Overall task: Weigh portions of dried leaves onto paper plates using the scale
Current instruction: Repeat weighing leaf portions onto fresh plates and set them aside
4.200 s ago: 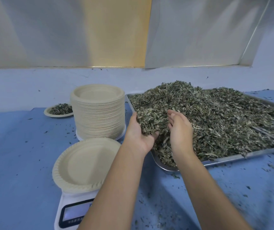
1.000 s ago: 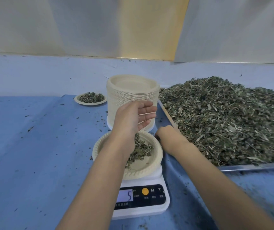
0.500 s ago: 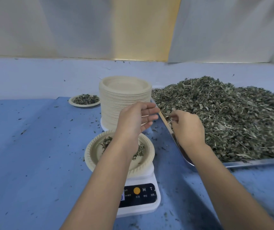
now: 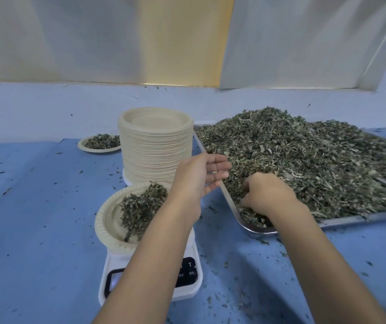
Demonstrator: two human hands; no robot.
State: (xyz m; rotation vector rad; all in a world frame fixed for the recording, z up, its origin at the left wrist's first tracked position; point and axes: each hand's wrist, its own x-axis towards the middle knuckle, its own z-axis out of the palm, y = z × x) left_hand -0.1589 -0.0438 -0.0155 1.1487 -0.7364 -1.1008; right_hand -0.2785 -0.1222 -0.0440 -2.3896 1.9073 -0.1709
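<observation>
Head view: my right hand (image 4: 266,195) curls round dried leaves (image 4: 315,164), gathering a top-up.
Left hand (image 4: 199,176): straight-fingered, empty, ready beside it.
Paper plate (image 4: 103,220): left of both, part-filled on the scale (image 4: 112,263).

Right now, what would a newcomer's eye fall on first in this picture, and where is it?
First, the large heap of dried green leaves on the silver metal tray at the right, where the right hand digs into its near corner. Then the tall stack of beige paper plates behind the white digital scale, whose round beige paper plate holds a small leaf portion.
</observation>
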